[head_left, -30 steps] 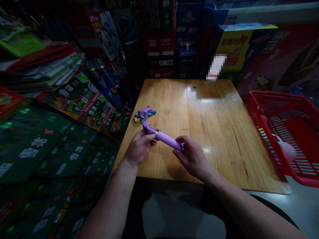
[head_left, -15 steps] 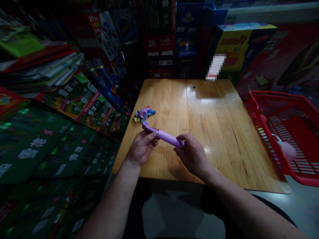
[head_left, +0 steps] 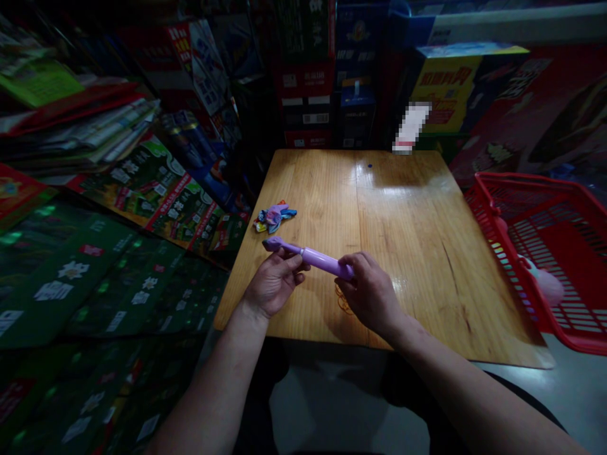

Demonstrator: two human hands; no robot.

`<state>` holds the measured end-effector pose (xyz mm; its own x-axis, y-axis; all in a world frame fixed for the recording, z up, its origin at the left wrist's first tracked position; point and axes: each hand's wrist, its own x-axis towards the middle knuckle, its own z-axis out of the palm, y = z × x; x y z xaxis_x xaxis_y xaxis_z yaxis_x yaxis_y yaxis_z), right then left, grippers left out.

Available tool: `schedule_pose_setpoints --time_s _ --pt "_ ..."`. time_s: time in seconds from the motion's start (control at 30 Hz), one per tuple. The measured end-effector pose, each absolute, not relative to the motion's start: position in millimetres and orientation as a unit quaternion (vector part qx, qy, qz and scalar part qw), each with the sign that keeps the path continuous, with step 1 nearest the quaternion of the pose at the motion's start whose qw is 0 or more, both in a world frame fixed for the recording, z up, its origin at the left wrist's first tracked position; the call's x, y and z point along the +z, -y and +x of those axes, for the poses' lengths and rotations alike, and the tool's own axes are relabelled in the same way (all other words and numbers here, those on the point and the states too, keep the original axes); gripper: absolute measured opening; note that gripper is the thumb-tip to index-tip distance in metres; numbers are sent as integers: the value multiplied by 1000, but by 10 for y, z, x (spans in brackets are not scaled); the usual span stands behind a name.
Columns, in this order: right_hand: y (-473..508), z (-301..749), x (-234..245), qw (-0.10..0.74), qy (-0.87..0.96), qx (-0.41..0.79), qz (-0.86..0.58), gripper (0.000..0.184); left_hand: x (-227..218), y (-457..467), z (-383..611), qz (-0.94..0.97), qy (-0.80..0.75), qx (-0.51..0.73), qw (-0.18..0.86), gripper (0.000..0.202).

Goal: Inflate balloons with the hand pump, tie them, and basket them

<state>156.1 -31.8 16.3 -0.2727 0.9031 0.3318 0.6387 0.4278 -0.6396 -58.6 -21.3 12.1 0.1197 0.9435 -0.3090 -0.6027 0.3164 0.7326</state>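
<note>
The left hand [head_left: 275, 284] is curled, palm turned up, with its thumb and fingertips pinched around the purple tube [head_left: 320, 259] close to a narrow white ring [head_left: 300, 251] on it; the other fingers are bent loosely underneath. The right hand [head_left: 372, 294] is closed around the opposite end of the tube, back of the hand upward, thumb and forefinger wrapped over the end so that it is hidden inside the grip. The tube is held between the two hands just above the near part of the desk [head_left: 403, 208]. Its long axis runs almost level across the view, tilted slightly so that the end at the left hand sits a little farther from the person than the end at the right hand. Past the left hand's fingertips a softer, flattened purple tip sticks out, pointing away to the left and towards the left edge of the desk. Just beyond that tip, farther from the left hand, a small heap of coloured balloons [head_left: 275, 217] lies on the desk near its left edge. Under the right hand a thin orange squiggle [head_left: 342, 302] shows on the wood; what it is cannot be told. Well to the right of the right hand, off the desk's edge, stands a red basket [head_left: 484, 215] with a pink rounded thing [head_left: 550, 287] inside.
</note>
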Motion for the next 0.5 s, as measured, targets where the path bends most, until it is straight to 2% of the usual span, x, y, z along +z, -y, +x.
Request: schedule_pose_setpoints --time_s 0.2,0.37,0.5 --pt "314 1578 138 339 777 175 -501 20 192 214 -649 307 -436 496 685 24" --pt "307 1579 149 341 783 164 -494 20 144 208 -610 245 -407 540 694 19" --pt "302 1574 154 335 787 157 -494 19 152 216 -560 198 -377 525 737 25"
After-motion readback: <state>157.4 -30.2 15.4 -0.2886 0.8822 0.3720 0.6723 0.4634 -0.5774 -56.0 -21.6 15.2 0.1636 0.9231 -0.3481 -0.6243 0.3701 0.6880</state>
